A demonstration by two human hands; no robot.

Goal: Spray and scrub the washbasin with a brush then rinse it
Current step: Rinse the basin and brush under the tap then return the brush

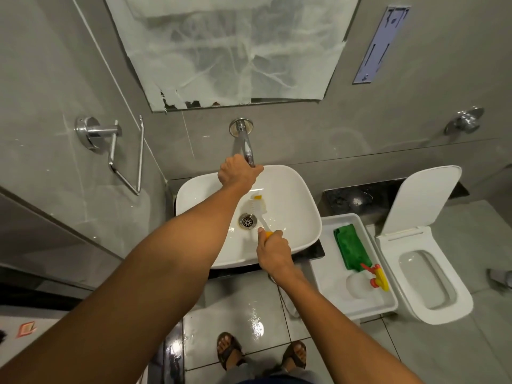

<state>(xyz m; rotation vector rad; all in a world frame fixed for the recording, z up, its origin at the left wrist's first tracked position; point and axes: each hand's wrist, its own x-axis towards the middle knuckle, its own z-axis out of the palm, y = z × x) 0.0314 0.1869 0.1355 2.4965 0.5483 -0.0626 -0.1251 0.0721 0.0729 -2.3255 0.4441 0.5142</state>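
my left hand [238, 173] has its fingers wrapped on the tip of the tap spout [246, 146], over the washbasin [300, 217] back rim. my right hand [273, 250] has fingers clamped round the brush [259, 207] handle; bristle head sits beyond my fingertips, just past the drain [247, 221]. spray bottle [368, 281] lies in the tray [327, 268] right of my right fingers.

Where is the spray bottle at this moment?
In the head view, the spray bottle lies in the white tray right of the washbasin, beside a green cloth, with neither hand on it.
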